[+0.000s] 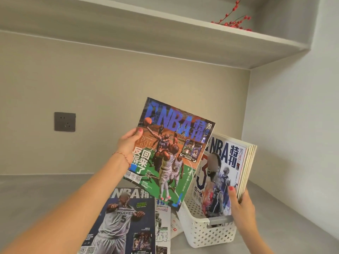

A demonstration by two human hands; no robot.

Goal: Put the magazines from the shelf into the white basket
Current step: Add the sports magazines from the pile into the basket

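My left hand point(129, 143) grips the left edge of a colourful basketball magazine point(168, 153) and holds it in the air, tilted, just left of and above the white perforated basket point(201, 230). Several magazines point(225, 173) stand upright in the basket, leaning to the right. My right hand point(242, 208) holds that standing stack at its right edge, thumb on the front cover. A dark "Wolves" magazine point(124, 220) lies flat on the grey shelf surface, with another white one point(162, 222) partly under it.
The grey shelf surface point(36, 195) runs left and behind the basket. A wall socket point(64, 121) is on the back wall. An upper shelf point(201, 33) carries a sprig of red berries point(233, 21). The right side wall stands close to the basket.
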